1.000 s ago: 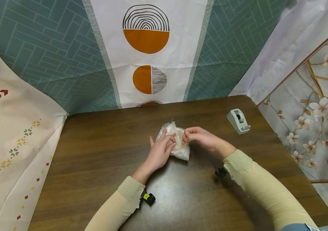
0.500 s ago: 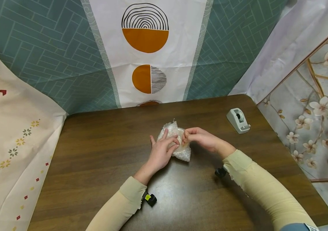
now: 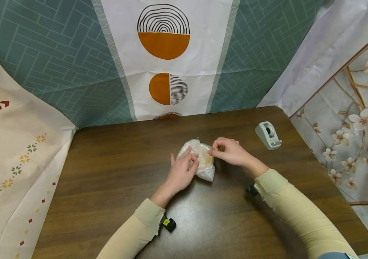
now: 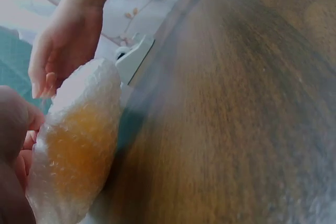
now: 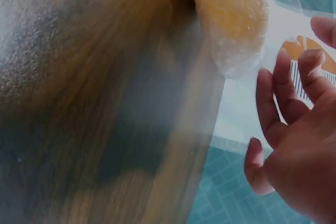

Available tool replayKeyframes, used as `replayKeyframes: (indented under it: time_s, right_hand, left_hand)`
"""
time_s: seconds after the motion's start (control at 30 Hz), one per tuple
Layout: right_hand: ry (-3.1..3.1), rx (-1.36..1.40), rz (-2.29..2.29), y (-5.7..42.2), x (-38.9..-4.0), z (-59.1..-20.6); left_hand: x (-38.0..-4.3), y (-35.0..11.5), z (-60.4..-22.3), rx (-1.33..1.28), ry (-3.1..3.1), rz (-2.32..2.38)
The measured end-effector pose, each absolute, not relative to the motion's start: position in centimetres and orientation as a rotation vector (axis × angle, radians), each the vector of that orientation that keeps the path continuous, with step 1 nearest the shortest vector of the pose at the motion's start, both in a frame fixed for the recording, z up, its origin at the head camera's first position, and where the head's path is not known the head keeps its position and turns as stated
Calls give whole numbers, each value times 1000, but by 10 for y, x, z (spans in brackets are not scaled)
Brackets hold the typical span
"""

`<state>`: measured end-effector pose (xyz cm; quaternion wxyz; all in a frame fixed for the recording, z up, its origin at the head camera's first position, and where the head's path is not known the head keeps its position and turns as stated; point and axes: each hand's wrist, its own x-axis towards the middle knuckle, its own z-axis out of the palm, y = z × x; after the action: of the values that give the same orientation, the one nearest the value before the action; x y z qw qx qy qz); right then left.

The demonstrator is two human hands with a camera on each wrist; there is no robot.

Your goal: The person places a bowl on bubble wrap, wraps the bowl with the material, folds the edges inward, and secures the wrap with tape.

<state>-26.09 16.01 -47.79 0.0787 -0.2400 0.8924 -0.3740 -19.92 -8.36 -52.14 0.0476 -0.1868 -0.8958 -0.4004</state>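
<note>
A bundle of clear bubble wrap [image 3: 205, 173] rests on the table, with something yellow-orange inside that shows through in both wrist views. My left hand [image 3: 180, 173] lies over its left side, other fingers spread, thumb and index tips drawn together at the wrap. Just off the bundle's right edge is my right hand [image 3: 231, 153], thumb and index bent into a ring. From the right wrist camera, the right hand [image 5: 307, 145] has bent fingers apart from the bundle [image 5: 231, 9]. Whether a thin clear piece sits at its fingertips is too faint to tell.
A white tape dispenser [image 3: 268, 136] stands at the back right of the brown wooden table [image 3: 112, 162]. Patterned cloth hangs behind the table and along both sides. Each wrist wears a small black camera, the left one [image 3: 169, 225] with a yellow mark.
My right hand has moved off the bundle to the right, uncovering more of the wrap. The left hand stays on the bundle with only a slight shift of its fingers.
</note>
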Motion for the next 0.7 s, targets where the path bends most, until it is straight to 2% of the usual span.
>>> replayKeyframes:
  time_s: [0.43,0.7]
  right_hand:
    - [2581,-711,-1069,177,-270,-476]
    - [2643,-884,-800,177,-273,-471]
  left_hand:
    - [-196,-85,-526,-690,-2680,-1098]
    - [-197,-86,-526,-705,-2662,-1173]
